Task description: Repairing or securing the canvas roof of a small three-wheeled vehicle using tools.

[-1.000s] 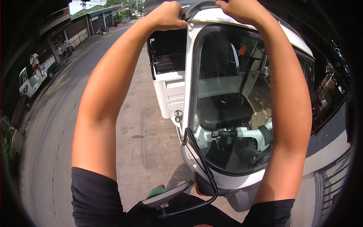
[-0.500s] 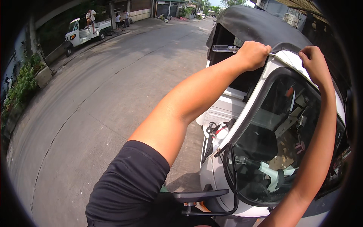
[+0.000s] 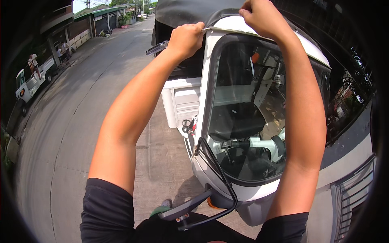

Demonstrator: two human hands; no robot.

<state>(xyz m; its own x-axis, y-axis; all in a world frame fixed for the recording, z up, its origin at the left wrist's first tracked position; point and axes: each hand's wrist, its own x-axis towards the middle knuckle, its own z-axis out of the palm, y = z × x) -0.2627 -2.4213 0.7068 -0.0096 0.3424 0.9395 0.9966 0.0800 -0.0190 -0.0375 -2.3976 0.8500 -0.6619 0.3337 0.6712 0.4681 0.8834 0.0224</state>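
Observation:
My left hand (image 3: 186, 39) is wrapped round a screwdriver with a clear handle (image 3: 157, 48), which sticks out behind the fist. Its shaft points right, and the tip meets the front corner of a small vehicle's white roof (image 3: 233, 23), by a thin strip above the windshield (image 3: 237, 89). Higher up and to the right, my right hand (image 3: 263, 16) is closed, thumb against curled fingers, at the roof's front edge. Whatever those fingers grip is hidden. Behind both hands a black soft canopy (image 3: 182, 12) covers the vehicle's rear.
A side mirror (image 3: 184, 205) on a black bracket juts out close to my body. Black-handled tools with red parts (image 3: 187, 126) lie beside the cab. Another white open-bed vehicle (image 3: 35, 79) stands across the road, with people nearby. A metal gate (image 3: 354, 190) is at right.
My view has turned right and lowered, so the vehicle sits further left and higher in it. The left hand still holds the screwdriver at the roof corner; the right hand stays at the roof edge.

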